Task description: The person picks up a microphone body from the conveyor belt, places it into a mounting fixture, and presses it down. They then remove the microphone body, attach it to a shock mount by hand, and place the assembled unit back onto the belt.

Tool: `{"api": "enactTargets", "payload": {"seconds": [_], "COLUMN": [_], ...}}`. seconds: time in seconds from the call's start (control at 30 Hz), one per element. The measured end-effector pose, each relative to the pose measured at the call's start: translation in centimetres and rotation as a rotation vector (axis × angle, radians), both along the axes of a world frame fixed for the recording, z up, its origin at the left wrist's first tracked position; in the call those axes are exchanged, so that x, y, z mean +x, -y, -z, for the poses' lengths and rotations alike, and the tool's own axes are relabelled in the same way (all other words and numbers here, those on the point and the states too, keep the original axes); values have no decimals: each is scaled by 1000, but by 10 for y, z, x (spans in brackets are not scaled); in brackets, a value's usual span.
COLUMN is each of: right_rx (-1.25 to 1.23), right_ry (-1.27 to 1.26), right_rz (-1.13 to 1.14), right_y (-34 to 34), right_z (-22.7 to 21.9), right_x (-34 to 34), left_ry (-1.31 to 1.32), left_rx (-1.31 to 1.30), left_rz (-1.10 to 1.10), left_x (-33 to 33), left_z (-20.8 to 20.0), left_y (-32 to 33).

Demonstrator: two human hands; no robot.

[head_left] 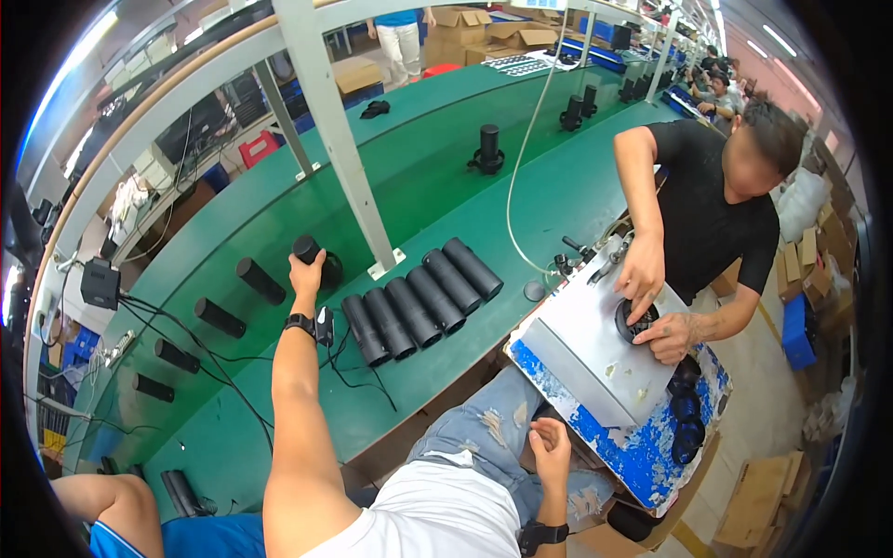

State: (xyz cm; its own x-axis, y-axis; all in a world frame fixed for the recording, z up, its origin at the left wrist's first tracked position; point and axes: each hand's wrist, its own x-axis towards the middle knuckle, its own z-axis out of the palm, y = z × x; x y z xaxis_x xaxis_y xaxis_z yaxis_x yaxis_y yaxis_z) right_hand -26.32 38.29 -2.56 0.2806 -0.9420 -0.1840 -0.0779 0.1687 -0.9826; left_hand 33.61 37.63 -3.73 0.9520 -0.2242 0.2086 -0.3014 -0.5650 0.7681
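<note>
My left hand (308, 272) reaches out over the green work surface, fingers wrapped round the upper part of a black cylinder (305, 246). A dark round part (332, 271) shows just beside it, partly hidden by the hand. Nearer to me, several black tubes (409, 312) lie side by side in a slanting row on the green bench. My right hand (551, 448) rests low by my jeans, loosely curled and holding nothing that I can see. Black bands are on both wrists, the left one with a small device and cable.
More black cylinders (220, 317) stand along the green conveyor (419, 158). A white metal post (335, 139) rises just beyond the tubes. At right, a co-worker presses on a round black part (636, 321) over a metal box (595, 358). Loose black cables (214, 372) cross the left side.
</note>
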Motion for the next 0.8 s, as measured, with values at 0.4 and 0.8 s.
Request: {"api": "enactTargets", "payload": {"seconds": [0.4,0.8], "right_rx": [91,101], "right_ry": [-53,-62], "right_rz": [147,98], "right_y": [-18,-25], "right_z": [35,49], "right_x": [-45,-36], "left_ry": [601,284], "left_rx": [605,789], "left_rz": [-197,32], "left_x": [60,62], "left_z": [-71,-71], "left_y": [-74,-115]}}
